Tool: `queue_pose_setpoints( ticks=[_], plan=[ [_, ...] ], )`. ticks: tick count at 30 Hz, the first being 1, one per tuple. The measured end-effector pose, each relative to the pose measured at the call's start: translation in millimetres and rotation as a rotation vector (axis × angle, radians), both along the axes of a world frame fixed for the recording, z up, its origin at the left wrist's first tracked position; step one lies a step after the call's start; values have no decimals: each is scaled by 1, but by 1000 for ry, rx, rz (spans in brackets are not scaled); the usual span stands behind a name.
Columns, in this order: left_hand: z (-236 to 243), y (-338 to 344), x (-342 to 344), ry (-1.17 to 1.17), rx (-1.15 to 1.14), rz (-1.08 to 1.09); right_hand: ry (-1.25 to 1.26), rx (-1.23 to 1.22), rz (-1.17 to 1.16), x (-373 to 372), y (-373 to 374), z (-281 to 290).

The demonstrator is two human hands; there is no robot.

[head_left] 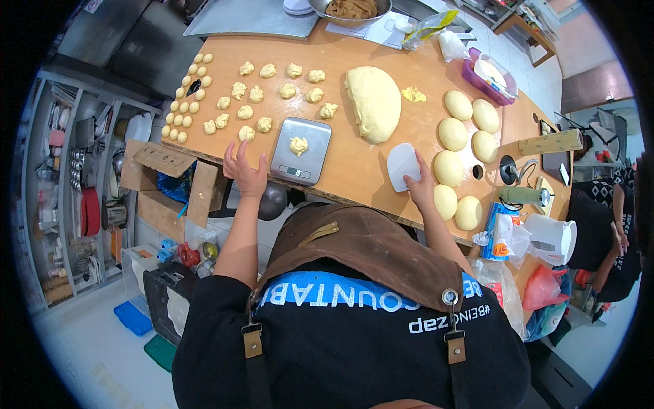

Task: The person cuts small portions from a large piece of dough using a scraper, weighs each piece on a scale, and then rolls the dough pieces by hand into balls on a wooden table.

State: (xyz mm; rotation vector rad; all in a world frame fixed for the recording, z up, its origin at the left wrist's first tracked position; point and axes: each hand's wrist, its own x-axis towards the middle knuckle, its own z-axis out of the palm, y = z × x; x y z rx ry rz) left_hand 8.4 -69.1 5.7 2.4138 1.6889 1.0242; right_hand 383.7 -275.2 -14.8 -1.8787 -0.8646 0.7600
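Observation:
A small lump of dough (298,146) rests on a silver kitchen scale (315,136) at the table's near edge. Just left of the scale, my left hand (246,172) is raised with its fingers apart and nothing in them. My right hand (421,185) grips a white dough scraper (403,168) by its lower right part. Beyond the scraper lies a large slab of pale yellow dough (373,102), with small torn bits (413,94) beside it. Several rough dough pieces (287,91) are spread out behind and left of the scale.
Rows of small dough balls (184,107) line the table's left end. Larger smooth rounds (452,134) stand to the right, near a purple tub (480,75). A metal bowl (351,19) is at the back. A cardboard box (163,184) sits below the left edge. Another person (606,232) stands far right.

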Motion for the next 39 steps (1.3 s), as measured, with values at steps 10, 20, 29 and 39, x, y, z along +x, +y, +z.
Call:
queue_pose_setpoints(
  ticks=[10, 20, 29, 39],
  plan=[
    [2, 2, 9, -6, -69, -7, -30, 0, 37, 2, 11, 7],
    [-21, -5, 47, 77, -88, -316, -196, 29, 106, -1, 13, 17],
    [-10, -27, 193, 518, -598, -745, -507, -5, 366, -5, 91, 54],
    [-12, -29, 200, 677, -657, -728, -714, -371, 620, -28, 132, 65]
  ],
)
